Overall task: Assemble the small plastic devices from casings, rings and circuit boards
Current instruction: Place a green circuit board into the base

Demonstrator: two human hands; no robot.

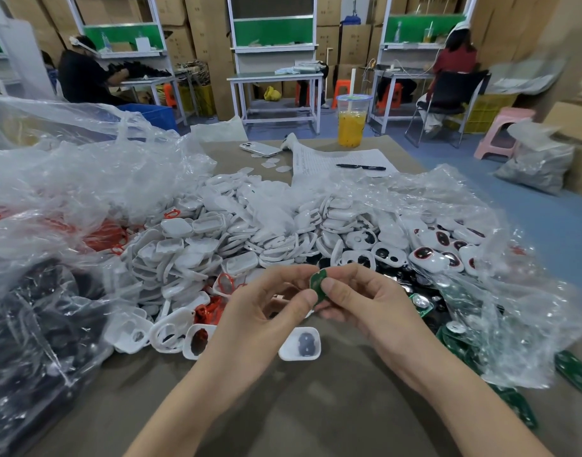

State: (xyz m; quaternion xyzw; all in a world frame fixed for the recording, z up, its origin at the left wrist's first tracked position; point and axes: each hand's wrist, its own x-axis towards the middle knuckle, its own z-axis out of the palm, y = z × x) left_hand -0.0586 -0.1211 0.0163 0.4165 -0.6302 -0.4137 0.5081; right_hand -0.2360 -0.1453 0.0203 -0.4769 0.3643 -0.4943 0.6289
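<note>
A small green circuit board [317, 280] is held above the table between both hands. My left hand [266, 305] pinches its lower left edge with thumb and fingers. My right hand [359, 298] pinches its right side, thumb on the face. Directly below lies a white casing [299, 344] with a grey pad inside it. A large heap of white casings [237, 232] fills the table behind. Red rings [212, 310] lie among the near casings. More green boards [514, 400] lie at the right.
Crumpled clear plastic bags [68, 179] cover the left and right of the table. A bag of dark parts [29, 324] sits at the near left. A phone [260, 149], a pen [360, 167] on paper and a drink cup [352, 122] stand at the far edge.
</note>
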